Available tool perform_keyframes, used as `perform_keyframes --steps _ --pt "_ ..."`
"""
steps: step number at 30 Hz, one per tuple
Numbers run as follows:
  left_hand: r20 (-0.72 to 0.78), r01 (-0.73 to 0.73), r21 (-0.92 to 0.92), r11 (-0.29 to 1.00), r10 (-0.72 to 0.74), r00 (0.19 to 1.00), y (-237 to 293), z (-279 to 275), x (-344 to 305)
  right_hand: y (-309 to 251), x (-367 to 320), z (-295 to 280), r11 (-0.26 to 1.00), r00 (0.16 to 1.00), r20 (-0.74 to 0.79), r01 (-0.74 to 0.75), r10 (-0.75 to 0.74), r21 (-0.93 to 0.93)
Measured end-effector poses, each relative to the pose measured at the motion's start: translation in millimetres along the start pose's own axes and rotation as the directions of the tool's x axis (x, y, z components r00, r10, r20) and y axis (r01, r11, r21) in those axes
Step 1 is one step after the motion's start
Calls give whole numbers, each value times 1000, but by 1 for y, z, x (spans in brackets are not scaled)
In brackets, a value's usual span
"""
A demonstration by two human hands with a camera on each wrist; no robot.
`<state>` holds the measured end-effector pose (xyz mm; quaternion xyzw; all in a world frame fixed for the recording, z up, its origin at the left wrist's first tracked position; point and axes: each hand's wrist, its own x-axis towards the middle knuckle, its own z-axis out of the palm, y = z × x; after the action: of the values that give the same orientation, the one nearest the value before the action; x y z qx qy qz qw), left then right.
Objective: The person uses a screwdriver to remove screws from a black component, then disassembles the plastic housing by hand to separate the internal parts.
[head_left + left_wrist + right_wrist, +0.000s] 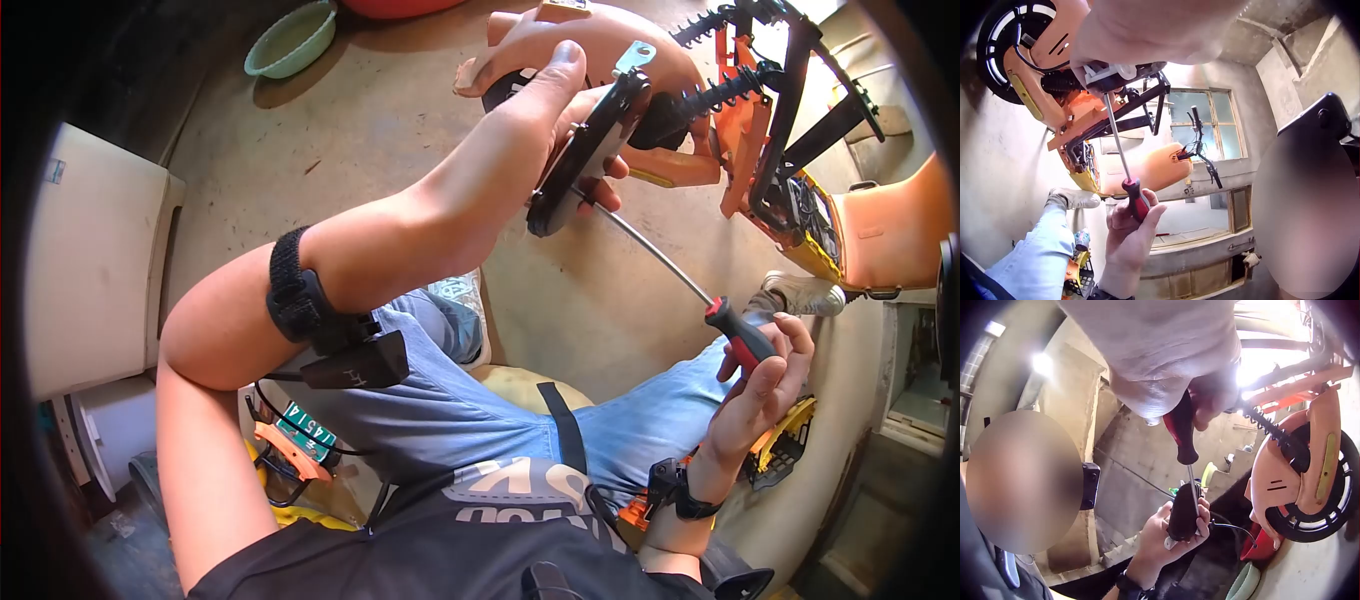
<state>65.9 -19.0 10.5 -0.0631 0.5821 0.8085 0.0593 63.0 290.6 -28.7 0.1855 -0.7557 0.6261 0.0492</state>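
My left hand (pixel 530 125) holds up a long, rounded black part (pixel 548 205) with a pale inner face and a small metal tab (pixel 635 57) at its upper end. Fingers show around its far side. In my right hand (pixel 755 405) is a screwdriver (pixel 738 332) with a red and black handle, held by thumb and fingers. Its long shaft slants up to the part, and the tip meets the pale face near the lower end. The right wrist view shows the smooth dark back of the black part (pixel 1183 512) lying in the left hand's fingers.
An orange electric bike with a front fender (pixel 640 45), black coil springs (pixel 725 95) and an orange seat (pixel 895 225) stands at the right. A green basin (pixel 292 42) is on the floor at the back. A white cabinet (pixel 100 260) stands at the left.
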Motion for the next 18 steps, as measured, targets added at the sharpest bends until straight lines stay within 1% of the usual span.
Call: perform_keyframes --steps 1,3,7,8,9,10,11,12,13,14,15,16,17,18 --pt "-3 -4 -4 1000 4 1000 1 0 0 -1 2 3 1000 1000 5 3 -3 -2" --pt "-38 4 35 999 -3 999 1 2 1 -4 6 11 998 998 -1 56 -56 -21" --pt "-14 -14 -49 999 13 1000 0 -2 2 -8 3 15 998 998 -18 60 -60 -4" --pt "-47 -15 -55 998 12 999 -2 -1 2 -6 2 18 997 996 -50 74 -76 -37" --pt "-81 -14 -60 998 9 997 -2 0 1 -3 1 14 997 997 -44 66 -69 -48" --pt "5 24 -80 996 -24 1000 16 -2 -12 1 -1 10 998 999 -31 40 -41 -43" --pt "5 30 -91 995 -30 1000 11 -3 -11 3 -2 7 999 1000 -18 15 -16 -36" --pt "9 4 -64 998 -3 1000 7 -3 -9 0 -2 9 999 999 -23 -24 23 -35" --pt "14 -25 -35 999 25 1000 6 -3 -8 0 -2 8 999 1000 -20 -24 24 -39" --pt "13 -26 -38 999 26 1000 8 -1 -8 0 -3 8 999 998 -14 -54 54 7" --pt "-92 82 -16 996 -83 992 18 8 -10 0 -4 8 995 996 -6 -84 85 54" --pt "-197 192 -6 981 -189 962 24 13 -11 0 -2 11 995 996 -4 -84 85 53" --pt "-199 192 -8 981 -190 961 23 10 -13 1 0 17 1000 1000 -3 -4 4 30" --pt "-131 123 17 992 -120 984 22 5 -16 2 1 20 997 997 0 75 -75 8"
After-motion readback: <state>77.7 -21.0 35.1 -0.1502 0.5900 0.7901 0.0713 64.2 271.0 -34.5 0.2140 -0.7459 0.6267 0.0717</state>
